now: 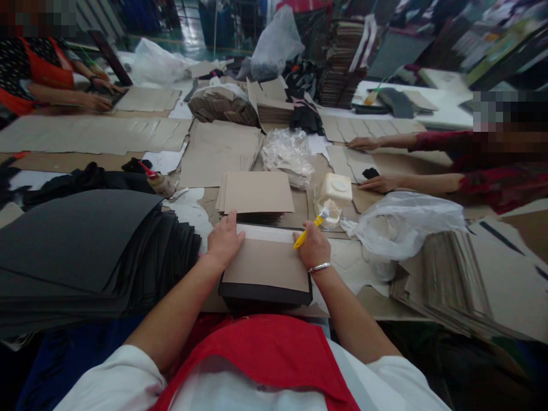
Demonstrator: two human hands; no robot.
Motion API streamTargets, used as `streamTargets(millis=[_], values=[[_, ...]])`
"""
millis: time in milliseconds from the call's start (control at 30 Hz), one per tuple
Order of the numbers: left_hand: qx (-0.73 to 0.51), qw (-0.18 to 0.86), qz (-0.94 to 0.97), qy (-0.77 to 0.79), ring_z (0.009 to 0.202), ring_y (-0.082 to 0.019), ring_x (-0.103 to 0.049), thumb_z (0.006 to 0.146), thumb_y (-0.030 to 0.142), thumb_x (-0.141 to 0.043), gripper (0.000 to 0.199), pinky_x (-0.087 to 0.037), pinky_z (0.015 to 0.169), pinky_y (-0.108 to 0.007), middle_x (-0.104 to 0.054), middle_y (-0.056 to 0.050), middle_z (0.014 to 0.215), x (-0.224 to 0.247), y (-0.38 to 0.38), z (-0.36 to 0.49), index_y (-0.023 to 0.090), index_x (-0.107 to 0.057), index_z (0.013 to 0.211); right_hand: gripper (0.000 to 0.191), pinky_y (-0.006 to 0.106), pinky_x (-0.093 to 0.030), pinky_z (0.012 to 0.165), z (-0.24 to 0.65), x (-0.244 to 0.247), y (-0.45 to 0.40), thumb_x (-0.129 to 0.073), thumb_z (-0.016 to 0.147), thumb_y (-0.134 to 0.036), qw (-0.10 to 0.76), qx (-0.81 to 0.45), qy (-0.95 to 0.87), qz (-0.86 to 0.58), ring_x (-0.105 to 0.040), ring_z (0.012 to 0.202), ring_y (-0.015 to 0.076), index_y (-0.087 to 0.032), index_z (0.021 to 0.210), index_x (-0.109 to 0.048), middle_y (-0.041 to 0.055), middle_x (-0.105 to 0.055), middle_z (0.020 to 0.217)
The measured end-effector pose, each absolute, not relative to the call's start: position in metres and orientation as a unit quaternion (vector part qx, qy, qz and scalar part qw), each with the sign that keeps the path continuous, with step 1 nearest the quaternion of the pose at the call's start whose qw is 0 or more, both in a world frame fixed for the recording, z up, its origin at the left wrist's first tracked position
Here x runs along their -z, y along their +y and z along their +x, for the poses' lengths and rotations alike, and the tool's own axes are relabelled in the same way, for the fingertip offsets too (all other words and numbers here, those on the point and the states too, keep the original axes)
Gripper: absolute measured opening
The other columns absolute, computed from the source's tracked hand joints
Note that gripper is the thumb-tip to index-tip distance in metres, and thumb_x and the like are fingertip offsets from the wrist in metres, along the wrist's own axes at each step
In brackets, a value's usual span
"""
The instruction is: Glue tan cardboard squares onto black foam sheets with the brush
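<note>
A tan cardboard sheet [268,265] lies in front of me on a dark stack [265,291], with a white strip [269,232] showing along its far edge. My left hand [225,242] rests at the sheet's left edge, fingers pointing forward; what its thumb and fingers grip, if anything, is hard to make out. At the right edge, my right hand [314,245] has its fingers closed around a yellow-handled brush [309,229], bristles pointing away to the right. Just beyond the stack is a pile of tan cardboard pieces [259,193].
Dark sheets [85,245] are piled high on the left. A white container [334,191] and a plastic bag [406,222] stand right of centre, near stacked cardboard [462,274]. A co-worker's hands [377,182] work at the right; another person's hands [100,100] are far left.
</note>
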State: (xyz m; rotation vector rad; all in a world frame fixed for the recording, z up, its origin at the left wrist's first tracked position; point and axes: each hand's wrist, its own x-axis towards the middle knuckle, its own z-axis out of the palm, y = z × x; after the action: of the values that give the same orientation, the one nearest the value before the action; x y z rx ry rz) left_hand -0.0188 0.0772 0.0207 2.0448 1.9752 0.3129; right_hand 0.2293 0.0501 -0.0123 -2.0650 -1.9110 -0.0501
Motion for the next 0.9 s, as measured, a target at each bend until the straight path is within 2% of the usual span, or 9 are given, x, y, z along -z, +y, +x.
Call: streamTargets(millis=[100, 200, 267, 367, 500, 633, 767, 833, 900], values=[[-0.097, 0.046, 0.808, 0.58, 0.131, -0.029, -0.038, 0.087, 0.032, -0.045, 0.058, -0.029, 0.106, -0.043, -0.044, -0.017, 0.141, -0.017, 0.061, -0.005, 0.014, -0.035, 0.141, 0.027, 0.037, -0.045, 0.076, 0.222, 0.005, 0.044, -0.048, 0.088, -0.026, 0.185, 0.032, -0.701, -0.688, -0.059, 0.086, 0.0256, -0.013, 0.11, -0.052, 0.0148, -0.064, 0.095], [-0.027, 0.093, 0.896, 0.433, 0.14, -0.025, -0.023, 0.089, 0.047, -0.039, 0.064, -0.014, 0.114, -0.045, -0.029, -0.012, 0.151, -0.006, 0.045, 0.01, 0.017, -0.029, 0.145, 0.025, 0.04, -0.045, 0.088, 0.205, 0.006, 0.035, -0.045, 0.086, -0.016, 0.205, -0.018, -0.8, -0.564, -0.056, 0.103, 0.0241, -0.017, 0.11, -0.052, 0.0144, -0.06, 0.116], [0.025, 0.123, 0.9, 0.418, 0.141, -0.026, -0.02, 0.087, 0.058, -0.037, 0.073, -0.012, 0.114, -0.047, -0.024, -0.011, 0.153, -0.002, 0.039, 0.011, 0.017, -0.027, 0.146, 0.028, 0.04, -0.044, 0.094, 0.197, 0.01, 0.03, -0.047, 0.082, -0.012, 0.187, -0.058, -0.845, -0.498, -0.053, 0.111, 0.0229, -0.018, 0.108, -0.052, 0.0126, -0.058, 0.124], [0.064, 0.123, 0.862, 0.487, 0.142, -0.028, -0.019, 0.084, 0.064, -0.037, 0.08, -0.014, 0.114, -0.047, -0.021, -0.013, 0.154, -0.003, 0.036, -0.006, 0.014, -0.028, 0.145, 0.031, 0.04, -0.043, 0.096, 0.203, 0.016, 0.021, -0.047, 0.076, -0.006, 0.159, -0.063, -0.839, -0.517, -0.053, 0.113, 0.0233, -0.017, 0.105, -0.055, 0.0132, -0.059, 0.124], [0.039, 0.098, 0.822, 0.559, 0.137, -0.03, -0.03, 0.085, 0.062, -0.04, 0.077, -0.022, 0.112, -0.047, -0.034, -0.019, 0.147, -0.023, 0.021, -0.047, 0.007, -0.04, 0.139, 0.035, 0.04, -0.047, 0.09, 0.228, 0.014, 0.01, -0.044, 0.072, -0.001, 0.157, -0.015, -0.808, -0.568, -0.059, 0.105, 0.0241, -0.016, 0.102, -0.055, 0.0144, -0.062, 0.119], [-0.13, 0.034, 0.844, 0.52, 0.128, -0.024, -0.044, 0.088, 0.053, -0.043, 0.058, -0.03, 0.11, -0.038, -0.057, -0.014, 0.13, -0.063, -0.02, -0.091, 0.013, -0.052, 0.129, 0.025, 0.045, -0.049, 0.086, 0.234, 0.007, 0.004, -0.048, 0.079, -0.013, 0.229, 0.049, -0.793, -0.563, -0.061, 0.102, 0.0279, -0.017, 0.103, -0.054, 0.0157, -0.065, 0.109], [-0.241, -0.117, 0.748, 0.608, 0.132, -0.026, -0.039, 0.086, 0.047, -0.05, 0.053, -0.027, 0.111, -0.045, -0.053, -0.013, 0.133, -0.1, -0.053, -0.154, 0.018, -0.048, 0.13, 0.023, 0.047, -0.049, 0.088, 0.207, -0.01, -0.002, -0.05, 0.085, -0.027, 0.297, 0.05, -0.792, -0.531, -0.059, 0.109, 0.0286, -0.02, 0.107, -0.05, 0.015, -0.062, 0.117], [-0.214, -0.15, 0.681, 0.684, 0.132, -0.032, -0.036, 0.082, 0.051, -0.054, 0.063, -0.027, 0.108, -0.05, -0.048, -0.017, 0.137, -0.108, -0.056, -0.187, 0.014, -0.045, 0.133, 0.022, 0.046, -0.049, 0.089, 0.187, -0.019, -0.004, -0.049, 0.086, -0.028, 0.311, 0.035, -0.805, -0.504, -0.06, 0.108, 0.027, -0.02, 0.107, -0.05, 0.0135, -0.063, 0.117], [-0.155, -0.129, 0.659, 0.725, 0.125, -0.034, -0.044, 0.08, 0.053, -0.054, 0.065, -0.033, 0.103, -0.048, -0.052, -0.02, 0.131, -0.111, -0.053, -0.209, 0.01, -0.048, 0.129, 0.02, 0.044, -0.05, 0.089, 0.167, -0.027, -0.006, -0.05, 0.086, -0.027, 0.317, 0.021, -0.826, -0.466, -0.06, 0.107, 0.0257, -0.02, 0.105, -0.05, 0.0133, -0.063, 0.116]])
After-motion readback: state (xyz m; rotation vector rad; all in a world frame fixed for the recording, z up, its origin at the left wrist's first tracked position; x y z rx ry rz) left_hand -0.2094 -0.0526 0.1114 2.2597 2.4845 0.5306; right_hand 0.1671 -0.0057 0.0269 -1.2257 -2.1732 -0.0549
